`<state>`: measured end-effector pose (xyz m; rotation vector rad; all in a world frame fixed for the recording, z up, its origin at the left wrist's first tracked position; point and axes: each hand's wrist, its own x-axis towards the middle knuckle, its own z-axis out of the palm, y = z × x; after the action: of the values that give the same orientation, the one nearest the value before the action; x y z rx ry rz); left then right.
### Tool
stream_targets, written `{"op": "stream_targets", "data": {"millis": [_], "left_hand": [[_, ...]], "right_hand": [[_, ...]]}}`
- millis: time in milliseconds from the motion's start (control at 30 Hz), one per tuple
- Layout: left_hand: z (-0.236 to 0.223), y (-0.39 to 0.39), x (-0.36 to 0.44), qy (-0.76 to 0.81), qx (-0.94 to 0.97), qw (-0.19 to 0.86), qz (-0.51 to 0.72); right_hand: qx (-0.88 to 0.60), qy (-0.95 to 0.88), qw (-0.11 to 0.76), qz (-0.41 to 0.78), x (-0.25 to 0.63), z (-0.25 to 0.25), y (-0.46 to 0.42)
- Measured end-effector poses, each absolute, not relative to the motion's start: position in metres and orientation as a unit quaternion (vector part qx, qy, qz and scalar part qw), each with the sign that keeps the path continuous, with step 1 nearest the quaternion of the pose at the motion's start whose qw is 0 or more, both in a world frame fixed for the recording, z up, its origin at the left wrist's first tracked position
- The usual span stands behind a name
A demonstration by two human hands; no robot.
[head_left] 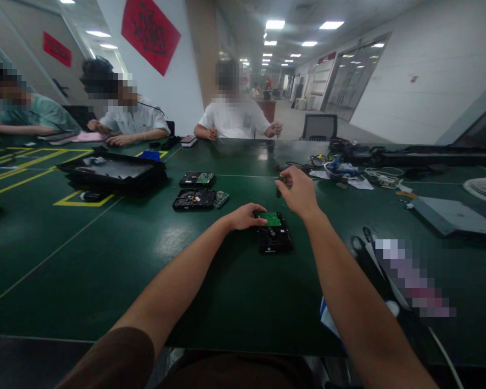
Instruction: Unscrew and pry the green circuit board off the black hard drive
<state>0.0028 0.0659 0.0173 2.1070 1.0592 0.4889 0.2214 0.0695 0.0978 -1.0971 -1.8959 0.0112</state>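
"Black is the hard drive [275, 241] before us?"

"Yes, we have it flat on the table [235, 302], its green circuit board [272, 219] at the far end. Our left hand [245, 217] holds that end, with thumb upon the board."

"And our right hand [299, 190]?"

"It pinches a dark, upright tool [279, 189]; we cannot tell where its tip is."

"Farther?"

"We see two more drives [191, 200], and, across the table, a person in white [235, 120]."

A green table [218, 302] spreads beneath the left hand [246, 216]; beyond it, leftward, hangs a red poster [150, 35]. Past the right hand [300, 193], a dark chair [319, 127] stands under ceiling lights [275, 24], glass doors [353, 78] and white wall [425, 75] further right.
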Motion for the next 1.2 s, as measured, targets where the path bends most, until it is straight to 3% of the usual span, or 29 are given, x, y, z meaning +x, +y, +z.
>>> {"op": "stream_targets", "data": {"millis": [1200], "left_hand": [[0.0184,0.0650,0.0026,0.417,0.809,0.367,0.192]], "right_hand": [[-0.448,-0.763,0.465,0.026,0.2238,0.0983,0.0708]]}}
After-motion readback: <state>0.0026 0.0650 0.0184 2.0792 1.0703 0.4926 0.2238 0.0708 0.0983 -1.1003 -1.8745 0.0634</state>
